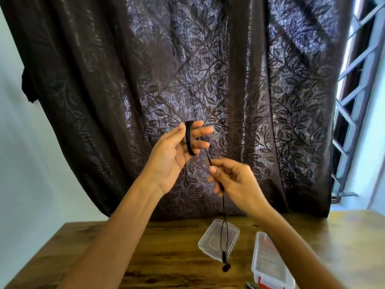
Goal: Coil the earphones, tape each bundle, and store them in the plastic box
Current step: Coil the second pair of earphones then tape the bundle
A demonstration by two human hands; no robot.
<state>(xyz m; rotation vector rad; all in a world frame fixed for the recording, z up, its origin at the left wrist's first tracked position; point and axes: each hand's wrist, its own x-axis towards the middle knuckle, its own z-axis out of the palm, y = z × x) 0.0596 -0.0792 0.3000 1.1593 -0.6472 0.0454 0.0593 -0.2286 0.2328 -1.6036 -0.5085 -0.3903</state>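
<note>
Head view, the only one I have. Both hands are raised in front of the curtain [208,69], well above the bench [162,259].

Left hand [174,157]: palm turned toward me, fingers straight and slightly spread. The black earphones [189,140] are looped in several turns round those fingers. The thumb lies just beside the loops; I cannot tell if it presses on them.

Right hand [236,181]: just below and to the right of the left hand, near it but not touching. Thumb and forefinger pinch the cable, the other fingers loosely curled. It is a bit motion-blurred.

The cable runs from the loops down to the right-hand pinch. From there it hangs straight below the right hand and splits into two strands. The earbuds [225,266] dangle at the end, low over the bench; I cannot tell if they touch it.

Under the right hand, behind the hanging strands, a clear plastic tray [208,243] lies flat on the bench. The plastic box [268,261], clear with red latches, is below the right forearm, just beside the tray and apart from it. Its contents are too blurry to call.

A small dark item [251,285] is at the frame's bottom edge, near the box; I can't identify it. A window [358,97] is far right of the right hand.
</note>
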